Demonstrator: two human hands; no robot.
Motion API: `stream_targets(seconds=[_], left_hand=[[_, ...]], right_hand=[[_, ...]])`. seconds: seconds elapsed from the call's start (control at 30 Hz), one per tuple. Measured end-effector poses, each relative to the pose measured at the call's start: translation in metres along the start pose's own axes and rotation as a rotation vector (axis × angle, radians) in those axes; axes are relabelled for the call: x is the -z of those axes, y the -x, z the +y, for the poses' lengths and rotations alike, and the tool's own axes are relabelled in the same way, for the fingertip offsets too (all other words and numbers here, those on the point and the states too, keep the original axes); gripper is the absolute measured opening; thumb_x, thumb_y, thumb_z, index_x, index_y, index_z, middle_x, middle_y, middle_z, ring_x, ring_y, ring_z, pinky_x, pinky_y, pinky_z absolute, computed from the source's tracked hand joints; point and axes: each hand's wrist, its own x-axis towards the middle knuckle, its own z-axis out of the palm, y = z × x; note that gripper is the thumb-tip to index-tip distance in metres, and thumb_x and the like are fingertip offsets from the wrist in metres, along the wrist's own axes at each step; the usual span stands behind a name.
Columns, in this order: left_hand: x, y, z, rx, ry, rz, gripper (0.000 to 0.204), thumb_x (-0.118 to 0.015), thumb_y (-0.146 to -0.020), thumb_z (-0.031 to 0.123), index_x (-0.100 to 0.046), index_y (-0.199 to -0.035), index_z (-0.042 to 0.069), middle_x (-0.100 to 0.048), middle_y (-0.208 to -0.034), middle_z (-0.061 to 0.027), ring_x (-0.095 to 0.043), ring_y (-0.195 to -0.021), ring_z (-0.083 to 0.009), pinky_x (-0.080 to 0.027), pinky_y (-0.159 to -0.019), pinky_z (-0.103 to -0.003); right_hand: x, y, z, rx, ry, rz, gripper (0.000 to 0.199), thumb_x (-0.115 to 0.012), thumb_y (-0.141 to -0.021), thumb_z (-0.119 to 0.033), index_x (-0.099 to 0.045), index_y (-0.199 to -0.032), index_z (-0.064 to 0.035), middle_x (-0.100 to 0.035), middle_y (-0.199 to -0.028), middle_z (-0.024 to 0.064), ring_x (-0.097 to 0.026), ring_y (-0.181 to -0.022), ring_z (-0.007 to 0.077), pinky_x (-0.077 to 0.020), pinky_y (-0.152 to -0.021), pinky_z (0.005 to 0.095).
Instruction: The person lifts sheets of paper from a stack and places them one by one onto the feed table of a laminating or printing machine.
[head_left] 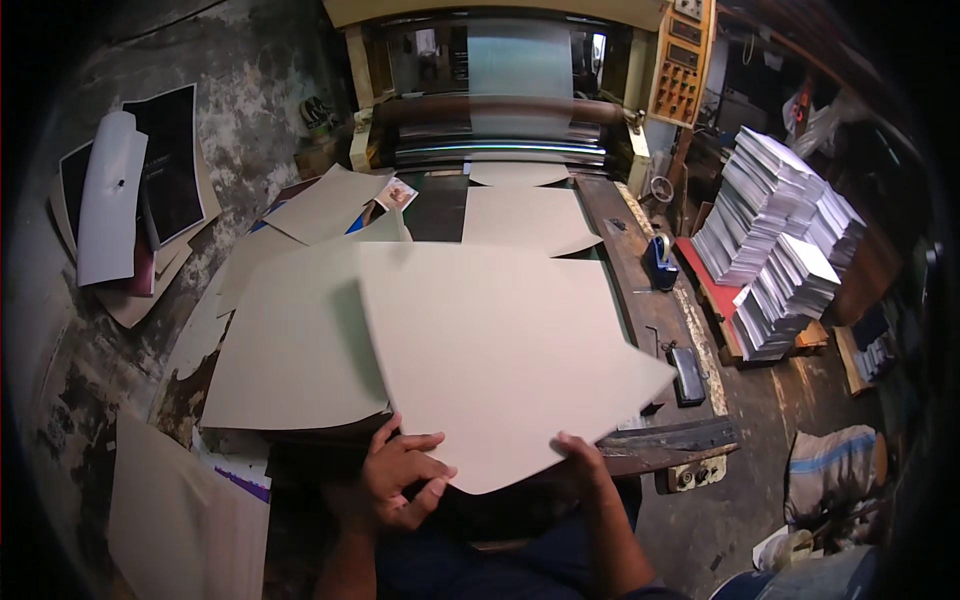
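Cardboard sheet [500, 350] — gripped at its near edge by left hand [400, 480] and right hand [580, 455], fingers closed — lies just short of the roller machine [500, 120].

This is a small print or paper-finishing workshop. A roller-fed machine [500, 130] with an orange control panel [680, 70] stands at the far end of a long work surface [640, 290] strewn with plain beige card sheets [500, 340]. Tall stacks of printed paper [780, 240] sit on a low platform to the right. The concrete floor [120, 380] is stained and worn, littered with more sheets.
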Motion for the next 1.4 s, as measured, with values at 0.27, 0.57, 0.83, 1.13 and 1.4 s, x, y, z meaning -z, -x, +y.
stream_targets(seconds=[0.27, 0.57, 0.83, 1.13, 1.4], left_hand=[[0.032, -0.039, -0.041, 0.100, -0.340, -0.046, 0.065, -0.060, -0.091, 0.046, -0.045, -0.140, 0.006, -0.040, -0.150, -0.0125, -0.024, -0.143, -0.0397, -0.017, -0.115, -0.056], [0.047, -0.052, -0.129, 0.535, -0.678, -0.379, 0.071, -0.027, -0.101, 0.051, -0.016, -0.152, 0.003, -0.011, -0.161, -0.0141, -0.003, -0.148, -0.0372, -0.003, -0.118, -0.051], [0.055, -0.008, -0.080, 0.307, -0.392, -0.362, 0.072, -0.027, -0.099, 0.058, -0.028, -0.151, 0.007, -0.021, -0.159, -0.0133, -0.012, -0.148, -0.0329, -0.005, -0.118, -0.051], [0.037, -0.010, -0.075, 0.404, -0.215, 0.057, 0.059, -0.031, -0.102, 0.052, -0.063, -0.125, 0.007, -0.059, -0.132, -0.0114, -0.046, -0.132, -0.0313, -0.021, -0.115, -0.049], [0.018, -0.021, -0.073, 0.589, -0.281, 0.371, 0.040, -0.044, -0.102, 0.036, -0.068, -0.107, 0.003, -0.071, -0.099, -0.0158, -0.063, -0.098, -0.0363, -0.043, -0.094, -0.044]], right_hand=[[0.077, 0.018, 0.069, -0.083, 0.087, 0.131, 0.030, -0.056, -0.094, -0.029, -0.055, -0.097, 0.0001, -0.058, -0.073, 0.0117, -0.055, -0.068, 0.0233, -0.0479, -0.072, 0.0359], [0.069, 0.081, 0.122, -0.205, 0.201, 0.127, 0.048, -0.053, -0.098, -0.037, -0.046, -0.122, 0.0046, -0.059, -0.114, 0.0202, -0.064, -0.090, 0.0289, -0.0514, -0.078, 0.0368], [0.065, 0.095, 0.121, -0.243, 0.201, 0.095, 0.052, -0.046, -0.101, -0.037, -0.042, -0.129, 0.0053, -0.056, -0.123, 0.0208, -0.063, -0.101, 0.0299, -0.0501, -0.080, 0.0339], [0.045, 0.062, 0.098, -0.208, 0.033, 0.152, 0.052, -0.041, -0.101, -0.044, -0.044, -0.125, 0.0027, -0.063, -0.100, 0.0215, -0.058, -0.087, 0.0250, -0.0470, -0.079, 0.0362], [0.055, 0.010, 0.097, -0.082, 0.025, 0.160, 0.055, -0.041, -0.099, -0.051, -0.047, -0.119, 0.0004, -0.063, -0.097, 0.0223, -0.059, -0.081, 0.0252, -0.0473, -0.078, 0.0383]])
